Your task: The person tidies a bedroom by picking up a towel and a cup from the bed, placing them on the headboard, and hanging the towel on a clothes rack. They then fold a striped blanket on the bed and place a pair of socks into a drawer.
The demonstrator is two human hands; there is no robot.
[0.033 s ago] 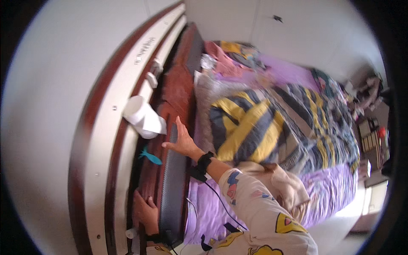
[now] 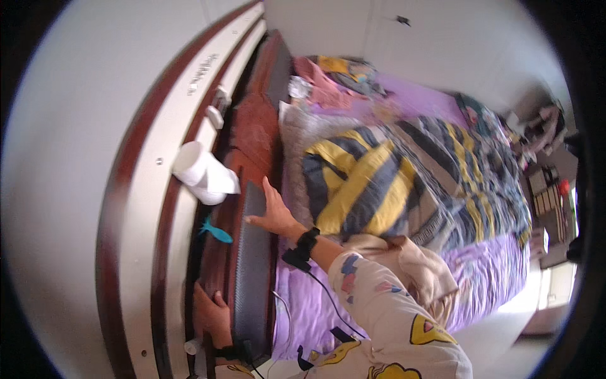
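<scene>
A long padded panel [image 2: 253, 266], red-brown with a grey textured side, stretches along the inside of the cream and maroon headboard [image 2: 146, 208]. At its near end my left hand [image 2: 213, 319] grips the brown edge, thumb on top, some fingers out of sight over the side. Farther along, my right hand [image 2: 278, 213] rests against the grey side with its thumb and fingers spread. A turquoise fish-shaped thing [image 2: 218, 232] lies between the panel and the headboard. A white paper roll [image 2: 205, 174], with a loose sheet hanging, sits on the headboard ledge.
To the right is a bed with a purple sheet [image 2: 492, 271], a rumpled yellow, grey and black striped quilt [image 2: 372, 183] and a beige cloth [image 2: 410, 271]. A pink garment [image 2: 325, 88] lies at the far end. A black cable [image 2: 328, 295] trails from my right wristband.
The whole view has shifted slightly, so things sit a little farther left. Both hands keep their places on the panel, the right one very slightly lower.
</scene>
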